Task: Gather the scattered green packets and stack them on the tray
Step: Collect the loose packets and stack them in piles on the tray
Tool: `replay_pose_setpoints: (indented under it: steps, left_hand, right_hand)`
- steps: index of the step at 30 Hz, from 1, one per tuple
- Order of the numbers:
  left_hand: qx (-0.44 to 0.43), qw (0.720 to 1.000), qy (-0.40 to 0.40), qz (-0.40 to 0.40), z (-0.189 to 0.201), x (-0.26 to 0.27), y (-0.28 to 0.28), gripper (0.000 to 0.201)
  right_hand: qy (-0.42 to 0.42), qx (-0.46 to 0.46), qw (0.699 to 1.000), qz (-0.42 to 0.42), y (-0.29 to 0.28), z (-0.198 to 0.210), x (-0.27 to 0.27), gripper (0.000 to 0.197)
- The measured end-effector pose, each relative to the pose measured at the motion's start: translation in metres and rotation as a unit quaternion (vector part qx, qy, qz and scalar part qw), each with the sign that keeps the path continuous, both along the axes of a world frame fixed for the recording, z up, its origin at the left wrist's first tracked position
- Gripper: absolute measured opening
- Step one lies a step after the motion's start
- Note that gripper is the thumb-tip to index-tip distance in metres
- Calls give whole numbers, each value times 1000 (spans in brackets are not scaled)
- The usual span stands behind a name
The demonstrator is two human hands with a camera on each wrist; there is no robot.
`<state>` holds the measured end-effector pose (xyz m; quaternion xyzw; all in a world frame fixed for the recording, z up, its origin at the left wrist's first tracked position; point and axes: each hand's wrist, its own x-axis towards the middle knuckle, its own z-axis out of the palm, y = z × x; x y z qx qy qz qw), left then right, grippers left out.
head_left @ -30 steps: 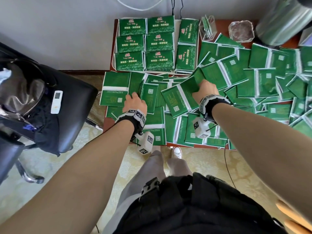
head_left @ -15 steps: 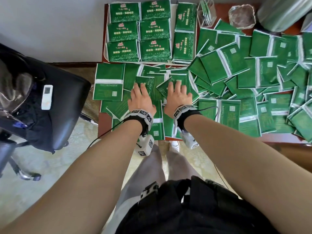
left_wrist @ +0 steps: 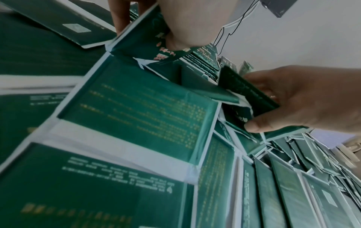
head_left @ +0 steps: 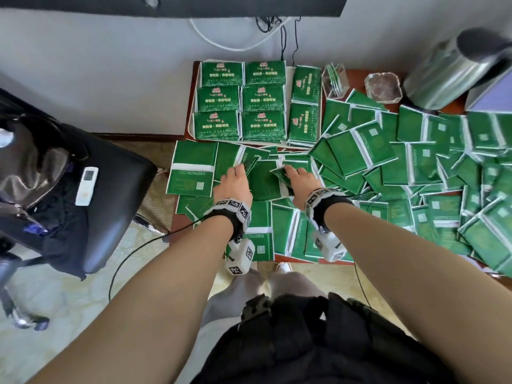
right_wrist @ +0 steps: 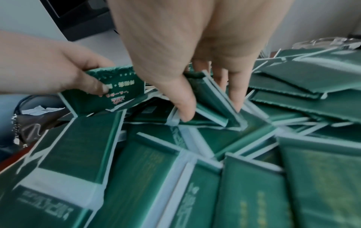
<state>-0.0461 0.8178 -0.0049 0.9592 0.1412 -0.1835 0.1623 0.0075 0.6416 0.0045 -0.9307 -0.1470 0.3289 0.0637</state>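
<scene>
Glossy green packets point(head_left: 357, 151), white-edged, gold print, overlap in heaps

Likely an office or hotel room: black swivel chair point(head_left: 83, 206); patterned carpet point(head_left: 69, 314); reddish wooden tabletop point(head_left: 177, 225); cables on the wall point(head_left: 288, 37).

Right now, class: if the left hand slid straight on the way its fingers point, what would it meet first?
The left hand, gripping a packet, points toward the wall. First in line are more loose packets, then probably the stacked packets on the tray; depth is unclear.
</scene>
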Motion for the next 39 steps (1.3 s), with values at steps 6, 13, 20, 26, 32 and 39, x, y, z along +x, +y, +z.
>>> replay_pose_setpoints:
  steps: [6, 13, 20, 26, 32, 39]
  left_hand:
    - [4, 997, 51, -54, 2, 4, -11, 65]
    - [84, 990, 110, -27, -1, 8, -39, 74]
    - [46, 984, 135, 103, 15, 25, -51, 74]
    - [52, 969, 116, 211, 32, 49, -66, 72]
    - [90, 961, 66, 253, 42, 88, -111, 82]
    - [44, 971, -2, 237, 9, 155, -180, 91]
  right_hand:
    - [19, -35, 997, 73, -23, 12, 26, 53]
    - [57, -66, 965, 249, -32, 16, 61, 10]
    - [79, -33, 925, 371, -46, 26, 111, 41]
    - [0, 66, 933, 354, -49, 45, 166, 35]
    - [-119, 74, 885, 445, -49, 44, 245, 61]
    - [-180, 53, 862, 471, -54, 24, 311, 76]
